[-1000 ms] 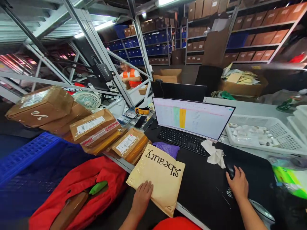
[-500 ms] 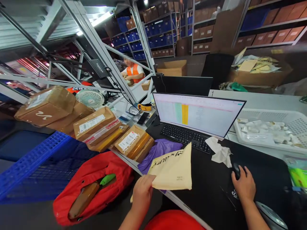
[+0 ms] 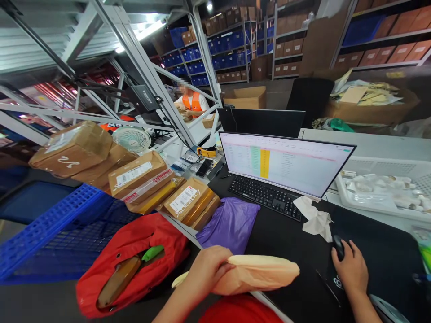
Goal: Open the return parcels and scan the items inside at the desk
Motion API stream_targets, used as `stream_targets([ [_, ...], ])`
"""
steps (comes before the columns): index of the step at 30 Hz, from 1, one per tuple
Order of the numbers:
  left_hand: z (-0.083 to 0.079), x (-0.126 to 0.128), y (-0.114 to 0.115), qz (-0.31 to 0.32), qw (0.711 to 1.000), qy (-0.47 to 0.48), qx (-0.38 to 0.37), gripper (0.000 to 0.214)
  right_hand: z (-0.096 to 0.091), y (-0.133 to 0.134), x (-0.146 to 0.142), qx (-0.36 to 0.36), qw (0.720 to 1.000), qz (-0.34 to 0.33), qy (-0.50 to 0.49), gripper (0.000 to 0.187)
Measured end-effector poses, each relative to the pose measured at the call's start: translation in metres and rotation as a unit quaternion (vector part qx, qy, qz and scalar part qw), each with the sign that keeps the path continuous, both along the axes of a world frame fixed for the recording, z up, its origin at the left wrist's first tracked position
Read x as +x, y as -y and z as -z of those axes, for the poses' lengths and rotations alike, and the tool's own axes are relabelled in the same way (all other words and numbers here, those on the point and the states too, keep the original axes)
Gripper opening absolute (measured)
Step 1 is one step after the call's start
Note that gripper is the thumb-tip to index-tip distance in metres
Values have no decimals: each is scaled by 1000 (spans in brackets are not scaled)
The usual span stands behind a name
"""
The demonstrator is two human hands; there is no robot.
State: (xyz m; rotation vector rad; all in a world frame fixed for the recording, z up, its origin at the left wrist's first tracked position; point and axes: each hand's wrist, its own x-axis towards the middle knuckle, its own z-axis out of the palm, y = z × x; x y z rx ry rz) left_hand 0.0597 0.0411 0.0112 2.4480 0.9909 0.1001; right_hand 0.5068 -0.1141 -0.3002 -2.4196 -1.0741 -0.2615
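My left hand point(image 3: 215, 264) is closed on a cream-coloured pouch point(image 3: 259, 273), held low over the front edge of the desk. The pouch's pale rim faces up, and its near side looks orange. A purple plastic bag point(image 3: 232, 220) lies flat just beyond it. At the right, my right hand point(image 3: 352, 264) is wrapped over a black computer mouse point(image 3: 338, 247) on the dark desk mat. The keyboard point(image 3: 264, 196) and a lit monitor point(image 3: 289, 161) showing a spreadsheet stand ahead.
Taped cardboard parcels point(image 3: 188, 202) line the desk's left edge. Below them are a red bag point(image 3: 161, 237) and a blue crate point(image 3: 60, 224). Crumpled white paper point(image 3: 314, 217) lies near the mouse; a white basket point(image 3: 346, 195) stands at right. A person in an orange vest point(image 3: 192, 102) works behind.
The pouch has swung down toward me and turned, so its printed face no longer shows and the purple bag is uncovered. My right hand stays at the mouse; the view shifts slightly.
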Motion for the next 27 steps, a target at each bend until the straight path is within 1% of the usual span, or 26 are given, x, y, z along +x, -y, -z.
stream_targets([
  [3,-6,4,1,37,997,28,63,23,2,0,1,-9,1000,-1,-2,56],
  [7,-11,3,-1,67,977,54,196,29,3,0,3,-19,1000,-12,6,56],
  [10,-8,3,-2,85,953,68,283,27,2,1,2,-19,1000,-19,9,55],
  [13,-1,5,-3,103,938,81,320,25,0,1,1,-16,999,-24,16,55],
  [18,10,6,-6,105,939,80,319,24,-4,-1,-1,-26,999,-24,18,53],
  [21,17,5,-5,111,943,88,300,27,-5,-1,-2,-27,999,-19,13,52],
  [24,23,5,-2,100,956,114,249,27,-6,-1,-3,-29,1000,-11,7,54],
  [27,24,7,-2,73,971,152,171,24,-11,-4,-5,-21,1000,2,1,58],
])
